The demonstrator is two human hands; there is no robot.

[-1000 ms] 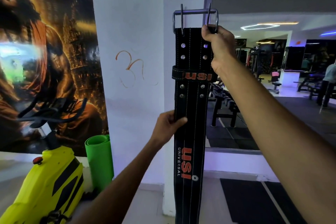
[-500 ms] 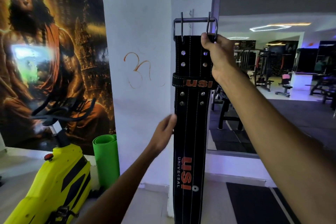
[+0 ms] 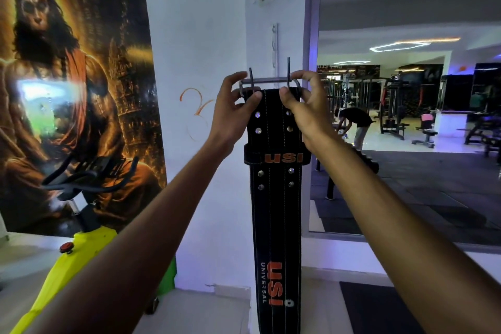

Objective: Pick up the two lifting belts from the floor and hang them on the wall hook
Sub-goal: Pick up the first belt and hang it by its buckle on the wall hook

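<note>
A black leather lifting belt (image 3: 275, 211) with orange USI lettering hangs straight down in front of the white pillar. Its steel two-prong buckle (image 3: 268, 81) is at the top, prongs pointing up. My left hand (image 3: 233, 111) pinches the buckle's left end and the belt's top corner. My right hand (image 3: 305, 106) grips the buckle's right end. A thin white hook strip (image 3: 275, 46) is fixed to the pillar, just above and behind the buckle. Only one belt is in view.
A yellow exercise bike (image 3: 81, 241) stands at the lower left below a large poster (image 3: 73, 84). A big wall mirror (image 3: 406, 106) on the right reflects gym machines and a bending person (image 3: 355, 125). A dark mat (image 3: 379, 309) lies at the lower right.
My left hand left the belt's middle and rose to grasp the buckle's left end. The hook strip on the pillar has come into view above the buckle.
</note>
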